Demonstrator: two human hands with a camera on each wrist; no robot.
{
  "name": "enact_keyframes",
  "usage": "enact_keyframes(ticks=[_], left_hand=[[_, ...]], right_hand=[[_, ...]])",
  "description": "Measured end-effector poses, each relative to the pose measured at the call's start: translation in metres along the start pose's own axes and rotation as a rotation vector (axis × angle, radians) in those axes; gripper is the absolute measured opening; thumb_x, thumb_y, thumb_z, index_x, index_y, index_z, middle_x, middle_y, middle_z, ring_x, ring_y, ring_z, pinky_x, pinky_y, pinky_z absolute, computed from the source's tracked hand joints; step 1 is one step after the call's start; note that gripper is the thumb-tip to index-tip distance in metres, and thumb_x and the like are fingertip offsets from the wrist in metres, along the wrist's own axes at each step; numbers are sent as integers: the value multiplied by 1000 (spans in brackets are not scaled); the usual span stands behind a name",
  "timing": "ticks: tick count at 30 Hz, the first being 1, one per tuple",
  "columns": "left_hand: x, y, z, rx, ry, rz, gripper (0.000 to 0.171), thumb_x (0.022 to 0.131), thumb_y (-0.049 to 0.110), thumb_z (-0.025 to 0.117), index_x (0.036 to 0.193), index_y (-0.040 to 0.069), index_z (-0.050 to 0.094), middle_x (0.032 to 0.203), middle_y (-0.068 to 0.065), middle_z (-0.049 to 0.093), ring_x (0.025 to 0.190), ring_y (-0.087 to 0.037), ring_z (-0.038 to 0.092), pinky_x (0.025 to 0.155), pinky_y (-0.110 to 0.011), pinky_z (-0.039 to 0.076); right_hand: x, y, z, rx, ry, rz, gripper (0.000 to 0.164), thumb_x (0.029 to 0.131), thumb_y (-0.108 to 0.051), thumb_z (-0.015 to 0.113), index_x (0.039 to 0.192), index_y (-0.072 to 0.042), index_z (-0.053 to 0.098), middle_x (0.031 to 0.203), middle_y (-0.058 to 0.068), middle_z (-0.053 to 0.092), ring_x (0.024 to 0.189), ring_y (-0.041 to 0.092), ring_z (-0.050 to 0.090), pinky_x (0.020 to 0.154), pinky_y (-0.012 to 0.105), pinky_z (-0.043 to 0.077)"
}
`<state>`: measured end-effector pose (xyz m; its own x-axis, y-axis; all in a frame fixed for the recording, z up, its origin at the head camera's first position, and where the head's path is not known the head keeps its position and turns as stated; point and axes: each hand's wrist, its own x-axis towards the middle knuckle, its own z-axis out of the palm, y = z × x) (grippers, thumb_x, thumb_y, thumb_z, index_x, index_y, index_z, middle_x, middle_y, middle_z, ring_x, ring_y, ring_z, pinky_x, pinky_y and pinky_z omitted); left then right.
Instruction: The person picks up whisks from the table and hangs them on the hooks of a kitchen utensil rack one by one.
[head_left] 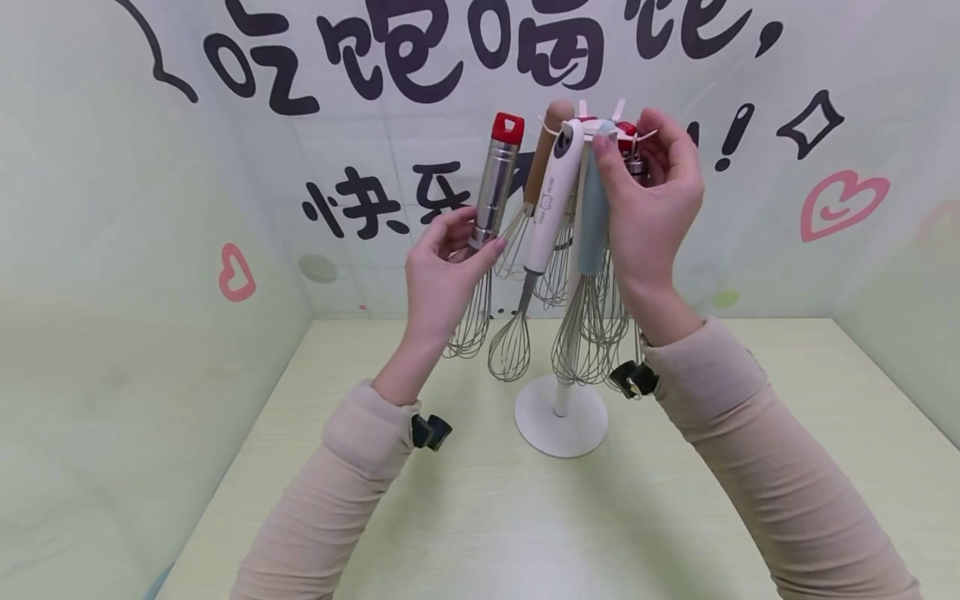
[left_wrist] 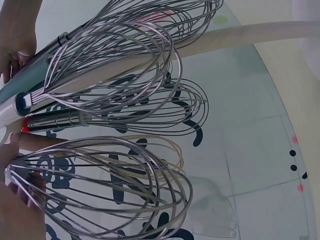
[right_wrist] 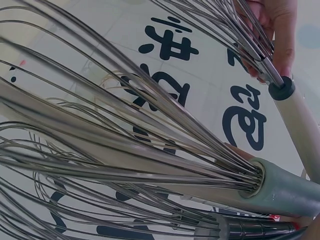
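My left hand [head_left: 444,271] grips a whisk with a steel handle and red end cap [head_left: 495,183] by the handle's lower end, upright, left of the stand. Its wire loops [left_wrist: 110,187] fill the lower left wrist view. At the top of the white whisk stand [head_left: 561,425], my right hand [head_left: 660,196] curls around the hook area, thumb against the top of a light blue-handled whisk [head_left: 592,217]. Its other fingers are partly hidden beside a dark metal whisk handle [head_left: 637,167]. A white-handled whisk [head_left: 553,200] hangs tilted between the hands.
Behind the white handle hangs a whisk with a wooden handle [head_left: 542,158]. Several wire heads crowd round the stand's pole. The stand's round base rests on the pale table [head_left: 480,508]. A lettered wall covering [head_left: 360,275] rises close behind.
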<state>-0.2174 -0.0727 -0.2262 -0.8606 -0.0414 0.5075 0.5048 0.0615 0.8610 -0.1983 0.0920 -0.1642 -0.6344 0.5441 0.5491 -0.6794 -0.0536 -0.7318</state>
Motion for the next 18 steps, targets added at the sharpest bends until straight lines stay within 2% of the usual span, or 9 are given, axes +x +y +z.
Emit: enact_keyframes(ticks=[10,18], left_hand=[[0,1,4,18,-13,17,43,81,9,74,121,3,60,107,-15,64,89,-10,59,89,-24,57],[0,1,5,8,-19,11,43,82,9,74,121,4,60,107,-15,65,89,-11,59,90,-25,57]], right_hand=[[-5,-5,2,-18,-2,-2,41,82,-2,70,121,4,59,108,5,54,98,14,56,93,21,51],[5,3,-3,16,-13,4,41,81,-3,70,120,2,60,103,4,58,96,14,55,89,20,51]])
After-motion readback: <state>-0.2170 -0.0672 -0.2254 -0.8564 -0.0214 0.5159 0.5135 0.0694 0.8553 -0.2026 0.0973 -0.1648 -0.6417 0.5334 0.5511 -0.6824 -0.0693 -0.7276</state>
